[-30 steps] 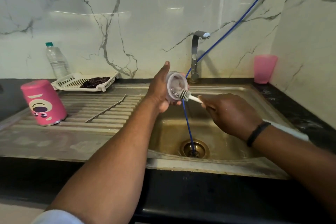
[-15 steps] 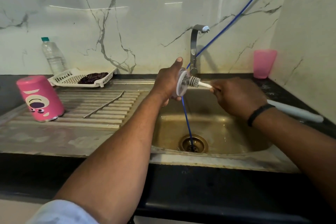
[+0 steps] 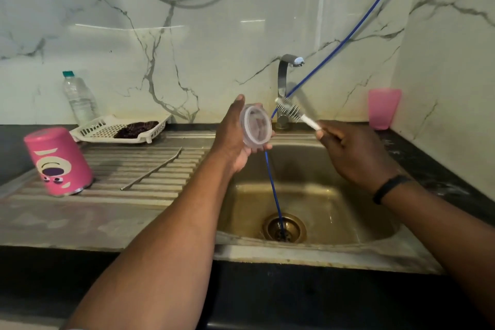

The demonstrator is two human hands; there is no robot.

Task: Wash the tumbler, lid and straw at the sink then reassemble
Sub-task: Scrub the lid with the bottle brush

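Over the steel sink point(image 3: 308, 252), my left hand point(image 3: 235, 139) holds the clear round lid point(image 3: 255, 126) by its rim, its face turned toward me. My right hand point(image 3: 351, 153) grips the white handle of a bristle brush point(image 3: 290, 109), whose head is raised just right of the lid and not touching it. The pink tumbler point(image 3: 57, 162) stands upside down on the left of the draining board. A thin metal straw point(image 3: 152, 169) lies across the board's ridges.
A tap point(image 3: 285, 88) rises behind the sink, and a blue hose point(image 3: 273, 187) runs from the upper right down into the drain. A white basket with a dark scrubber point(image 3: 120, 128), a water bottle point(image 3: 79, 96) and a pink cup point(image 3: 383, 108) stand along the back.
The brush head has come off the lid and moved up and to the right. My left hand has turned the lid's face toward me.
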